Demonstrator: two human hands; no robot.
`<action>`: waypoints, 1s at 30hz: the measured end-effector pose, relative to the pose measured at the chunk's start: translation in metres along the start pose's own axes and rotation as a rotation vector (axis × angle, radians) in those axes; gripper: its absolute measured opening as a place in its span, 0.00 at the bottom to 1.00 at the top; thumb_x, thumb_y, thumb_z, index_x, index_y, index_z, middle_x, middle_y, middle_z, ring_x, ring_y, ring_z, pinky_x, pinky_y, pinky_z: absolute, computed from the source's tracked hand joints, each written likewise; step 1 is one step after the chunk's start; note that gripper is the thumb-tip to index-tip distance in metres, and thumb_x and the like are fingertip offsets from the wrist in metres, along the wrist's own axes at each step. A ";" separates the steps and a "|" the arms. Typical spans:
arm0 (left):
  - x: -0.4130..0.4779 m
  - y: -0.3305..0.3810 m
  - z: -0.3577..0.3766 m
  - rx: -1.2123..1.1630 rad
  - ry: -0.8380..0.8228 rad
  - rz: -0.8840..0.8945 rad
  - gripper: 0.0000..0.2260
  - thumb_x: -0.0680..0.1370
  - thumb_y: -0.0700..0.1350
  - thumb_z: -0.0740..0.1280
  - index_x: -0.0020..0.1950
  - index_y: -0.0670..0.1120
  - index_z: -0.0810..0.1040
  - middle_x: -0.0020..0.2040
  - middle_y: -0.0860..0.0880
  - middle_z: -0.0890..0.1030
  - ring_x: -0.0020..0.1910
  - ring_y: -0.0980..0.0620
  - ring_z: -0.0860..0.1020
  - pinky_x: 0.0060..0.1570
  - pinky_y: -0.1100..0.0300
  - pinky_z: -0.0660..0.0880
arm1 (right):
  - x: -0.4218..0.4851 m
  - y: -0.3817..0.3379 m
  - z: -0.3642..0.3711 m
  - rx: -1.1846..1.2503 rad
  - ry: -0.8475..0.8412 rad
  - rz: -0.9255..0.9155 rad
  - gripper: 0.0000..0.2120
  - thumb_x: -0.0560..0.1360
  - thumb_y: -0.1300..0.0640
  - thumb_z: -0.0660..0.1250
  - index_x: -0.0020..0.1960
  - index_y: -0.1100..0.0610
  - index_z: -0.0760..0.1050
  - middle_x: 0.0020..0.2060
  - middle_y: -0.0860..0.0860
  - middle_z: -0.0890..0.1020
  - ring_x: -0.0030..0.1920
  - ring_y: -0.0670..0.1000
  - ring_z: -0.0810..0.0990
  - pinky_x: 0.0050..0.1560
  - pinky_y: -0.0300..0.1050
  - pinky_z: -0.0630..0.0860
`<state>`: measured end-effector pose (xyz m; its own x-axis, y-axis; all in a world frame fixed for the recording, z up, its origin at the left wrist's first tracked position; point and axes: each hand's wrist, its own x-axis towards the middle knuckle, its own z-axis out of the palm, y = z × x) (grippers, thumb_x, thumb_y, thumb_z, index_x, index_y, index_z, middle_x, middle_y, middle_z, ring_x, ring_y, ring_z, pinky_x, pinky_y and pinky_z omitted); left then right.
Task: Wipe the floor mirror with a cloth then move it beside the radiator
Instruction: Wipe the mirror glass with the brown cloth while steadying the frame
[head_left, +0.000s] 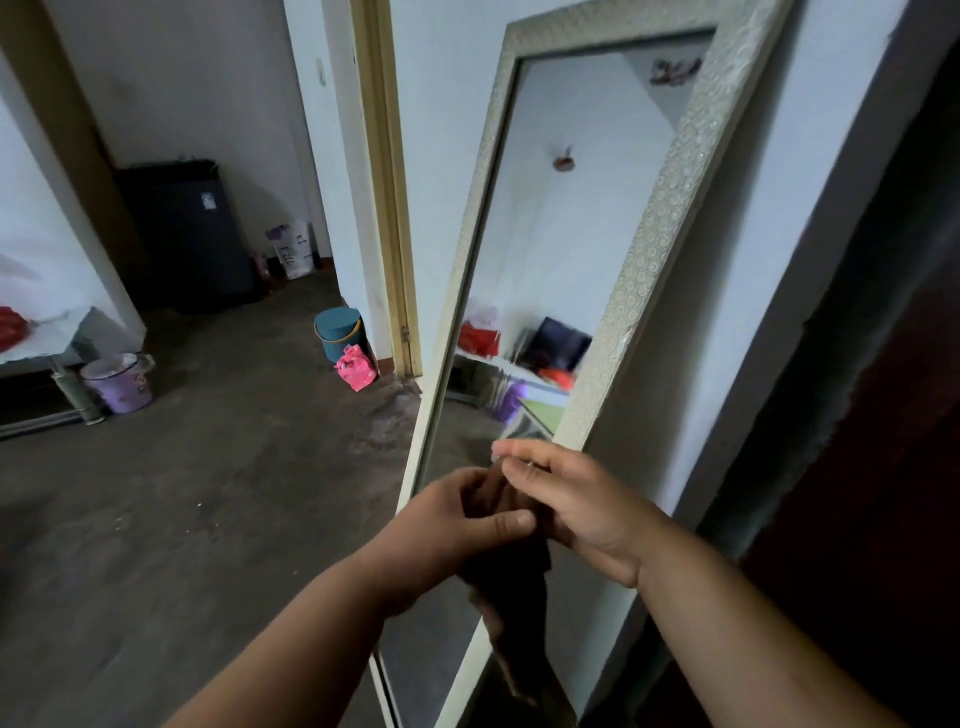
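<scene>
Both hands met low in front of the mirror (571, 218)! The left hand (457, 525) pinched a dark cloth (511, 577) under its thumb, and the right hand's (576, 512) fingers gripped the top edge. The mirror leaned on the white wall (753, 260) beside the door frame (387, 208), standing on the floor (234, 493).
</scene>
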<state>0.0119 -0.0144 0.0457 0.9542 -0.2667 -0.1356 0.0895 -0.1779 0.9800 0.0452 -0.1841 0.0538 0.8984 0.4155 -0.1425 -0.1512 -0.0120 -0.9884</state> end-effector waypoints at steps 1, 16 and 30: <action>-0.001 0.005 -0.006 0.031 0.044 0.029 0.13 0.75 0.44 0.72 0.59 0.46 0.79 0.51 0.47 0.86 0.50 0.50 0.84 0.51 0.56 0.80 | 0.005 -0.005 0.007 -0.073 0.017 -0.029 0.20 0.72 0.49 0.72 0.62 0.50 0.79 0.60 0.52 0.82 0.61 0.51 0.80 0.66 0.53 0.75; -0.023 0.066 -0.123 0.171 0.151 -0.001 0.07 0.80 0.46 0.65 0.51 0.47 0.82 0.41 0.51 0.86 0.42 0.55 0.84 0.37 0.67 0.76 | 0.065 -0.069 0.050 -0.701 -0.126 -0.182 0.09 0.73 0.46 0.73 0.50 0.48 0.81 0.47 0.45 0.84 0.52 0.47 0.81 0.61 0.48 0.75; 0.022 0.048 -0.141 -0.043 0.084 -0.109 0.30 0.76 0.67 0.53 0.61 0.46 0.79 0.56 0.46 0.83 0.58 0.47 0.80 0.52 0.52 0.72 | 0.089 -0.108 0.045 -0.296 -0.026 -0.101 0.10 0.74 0.50 0.71 0.51 0.54 0.83 0.44 0.54 0.87 0.46 0.52 0.85 0.54 0.48 0.81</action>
<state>0.0775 0.1050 0.1107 0.9585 -0.1679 -0.2303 0.2039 -0.1604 0.9658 0.1232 -0.1044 0.1504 0.8914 0.4509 -0.0456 0.0677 -0.2320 -0.9704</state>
